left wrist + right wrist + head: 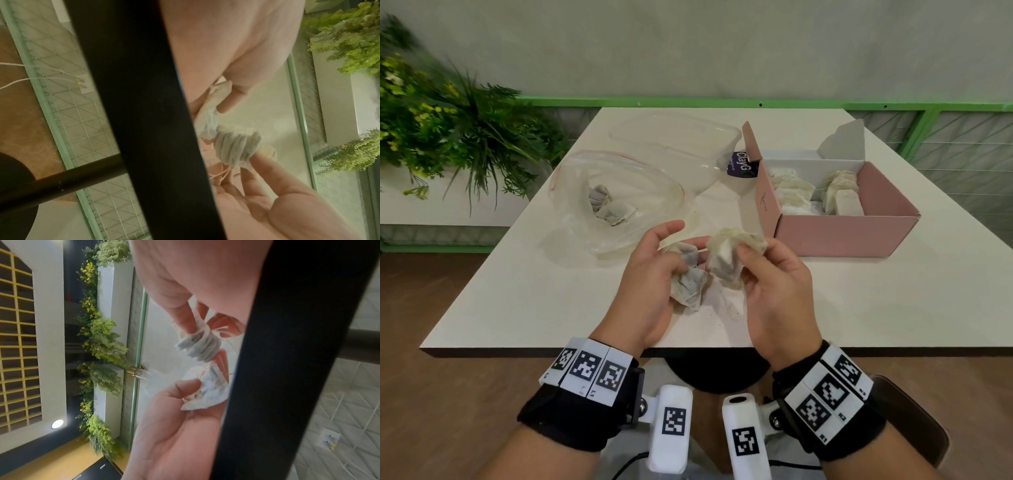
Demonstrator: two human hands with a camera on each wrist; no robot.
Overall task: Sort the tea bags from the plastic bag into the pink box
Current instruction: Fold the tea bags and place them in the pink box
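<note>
Now our left hand (pixel 654 274) grips a darker clump of tea bags (pixel 688 281) and our right hand (pixel 770 284) pinches a paler clump (pixel 726 253), both above the counter (pixel 551 308) between plastic bag (pixel 616 198) and pink box (pixel 839 233).

The box (pixel 839 233) is pink outside and white inside. The table (pixel 551 291) is white. The wristbands (pixel 571 421) are black with black-and-white squares.

White table (pixel 551 291) bears plastic bag (pixel 616 202), clear tub (pixel 674 137), pink box (pixel 839 233).
</note>
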